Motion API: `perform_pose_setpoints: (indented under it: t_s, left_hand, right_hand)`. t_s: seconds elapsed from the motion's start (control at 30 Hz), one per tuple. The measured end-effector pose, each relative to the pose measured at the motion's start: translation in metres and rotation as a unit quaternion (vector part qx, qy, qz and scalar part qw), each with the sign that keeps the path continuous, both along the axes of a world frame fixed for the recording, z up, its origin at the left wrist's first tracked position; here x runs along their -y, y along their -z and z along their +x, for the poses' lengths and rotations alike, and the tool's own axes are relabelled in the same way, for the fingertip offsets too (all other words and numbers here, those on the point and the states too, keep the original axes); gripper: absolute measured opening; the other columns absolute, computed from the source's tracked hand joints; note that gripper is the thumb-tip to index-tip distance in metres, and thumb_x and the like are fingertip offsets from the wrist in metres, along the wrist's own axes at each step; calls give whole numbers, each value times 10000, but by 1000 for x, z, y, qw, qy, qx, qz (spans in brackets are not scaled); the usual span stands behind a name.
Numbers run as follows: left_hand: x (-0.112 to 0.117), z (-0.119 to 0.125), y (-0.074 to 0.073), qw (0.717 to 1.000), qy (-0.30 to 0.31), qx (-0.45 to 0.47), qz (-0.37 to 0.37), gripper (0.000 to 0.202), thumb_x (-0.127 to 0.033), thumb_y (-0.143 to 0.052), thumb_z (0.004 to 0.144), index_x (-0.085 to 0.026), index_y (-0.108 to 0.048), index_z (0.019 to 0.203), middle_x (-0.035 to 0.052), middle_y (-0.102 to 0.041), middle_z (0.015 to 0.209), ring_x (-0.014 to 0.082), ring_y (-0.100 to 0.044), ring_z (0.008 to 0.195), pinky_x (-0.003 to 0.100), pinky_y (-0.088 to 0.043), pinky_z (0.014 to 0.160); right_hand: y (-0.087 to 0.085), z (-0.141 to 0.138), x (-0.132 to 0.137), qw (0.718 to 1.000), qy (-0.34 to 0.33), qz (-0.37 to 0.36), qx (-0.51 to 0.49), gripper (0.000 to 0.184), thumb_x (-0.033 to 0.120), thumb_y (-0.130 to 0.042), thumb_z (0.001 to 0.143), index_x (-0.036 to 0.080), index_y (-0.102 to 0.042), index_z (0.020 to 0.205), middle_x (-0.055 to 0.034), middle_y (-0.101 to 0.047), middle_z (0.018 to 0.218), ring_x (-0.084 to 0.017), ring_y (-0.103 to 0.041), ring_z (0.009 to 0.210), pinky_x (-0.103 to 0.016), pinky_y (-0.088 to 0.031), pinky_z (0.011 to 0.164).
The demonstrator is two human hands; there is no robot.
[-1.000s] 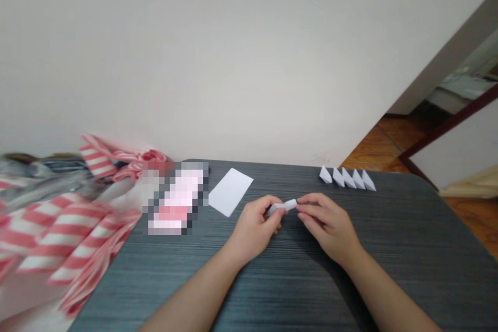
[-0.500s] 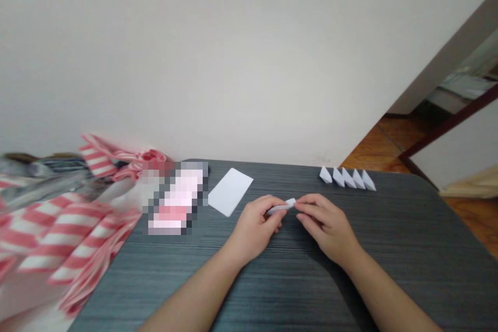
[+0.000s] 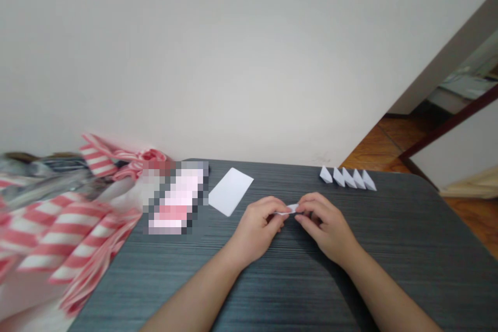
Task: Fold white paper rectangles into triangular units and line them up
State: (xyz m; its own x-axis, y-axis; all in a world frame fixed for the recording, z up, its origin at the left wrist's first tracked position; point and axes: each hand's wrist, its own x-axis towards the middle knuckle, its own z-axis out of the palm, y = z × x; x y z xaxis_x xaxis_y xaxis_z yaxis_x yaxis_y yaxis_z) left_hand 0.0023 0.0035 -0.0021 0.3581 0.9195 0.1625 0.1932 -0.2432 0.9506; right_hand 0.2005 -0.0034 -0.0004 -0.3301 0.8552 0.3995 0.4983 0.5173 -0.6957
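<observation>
We work at dark grey bench (image 3: pixel 350 280): red-and-white striped wrapping (image 3: pixel 58 233) at left, five folded paper wedges (image 3: pixel 348 179) far right, blank paper slip (image 3: pixel 229 192) far left of hands, none in way. Left grip (image 3: pixel 257 231) and right grip (image 3: pixel 327 225) pinch small folded paper strip (image 3: pixel 286 209) above bench middle; light, soft, best held by ends.

Striped bag (image 3: pixel 62 233) well beyond left hand (image 3: pixel 254 231)

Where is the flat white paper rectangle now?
In the head view, the white paper rectangle lies on the dark grey table, right of a pixelated pink patch and up-left of the left hand.
</observation>
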Motion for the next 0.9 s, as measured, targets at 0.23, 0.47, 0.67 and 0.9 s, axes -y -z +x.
perform_pose_setpoints:
  t_s: [0.23, 0.47, 0.67, 0.9]
  left_hand:
    - [0, -1, -1, 999, 12, -20, 25, 198, -221, -532, 920, -177, -720, 877, 53, -660, 907, 127, -608, 713, 221, -491, 645]
    - [0, -1, -2, 998, 18, -28, 53, 189, -193, -547, 912, -185, -727, 855, 53, -677, 929, 145, -631, 787, 240, -504, 707]
    - [1, -1, -5, 998, 17, -38, 48, 184, -196, -551, 905, -195, -732, 866, 54, -694, 934, 159, -643, 798, 255, -518, 714]
    - [1, -1, -5, 998, 16, -39, 52, 198, -208, -543, 911, -199, -735, 863, 58, -697, 939, 164, -649, 812, 253, -522, 711]
  right_hand:
    - [0, 0, -1, 1000, -6, 1, 5, 92, 151, -597, 887, 208, -660, 923, -65, -626, 950, -148, -590, 719, -253, -491, 611]
    - [-1, -1, -1, 1000, -6, -2, 6, 97, 126, -600, 889, 201, -656, 868, -60, -621, 929, -167, -606, 803, -276, -510, 711]
    - [-2, -1, -2, 1000, -8, 17, 7, 137, 125, -557, 918, 212, -648, 863, -63, -628, 917, -193, -627, 875, -312, -521, 781]
    - [-2, -1, -1, 1000, -8, 22, 8, 130, 150, -561, 918, 219, -669, 898, -69, -644, 928, -199, -641, 866, -311, -538, 762]
